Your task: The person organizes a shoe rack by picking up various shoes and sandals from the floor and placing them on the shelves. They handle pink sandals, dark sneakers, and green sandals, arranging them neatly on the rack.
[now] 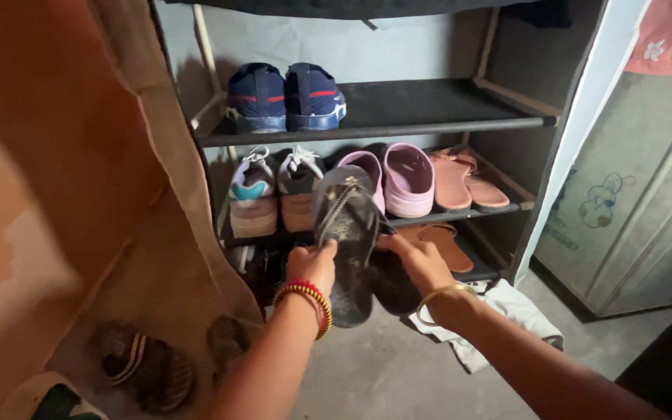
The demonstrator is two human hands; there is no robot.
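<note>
My left hand (313, 264) grips a dark strapped sandal (345, 225) by its edge and holds it upright in front of a shoe rack (375, 128). My right hand (418, 260) holds the same sandal from the right side, above a second dark sandal (394, 292) lying low by the rack's bottom shelf. Red and gold bangles sit on my left wrist, a gold bangle on my right.
Navy sneakers (285, 97) stand on the upper shelf. The middle shelf holds white-laced sneakers (274, 190), pink clogs (398, 175) and pink flat sandals (464, 183). Brown sandals (441, 241) lie below. A white cloth (507, 311) lies on the floor. Striped sandals (138, 362) show through a fabric cover at left.
</note>
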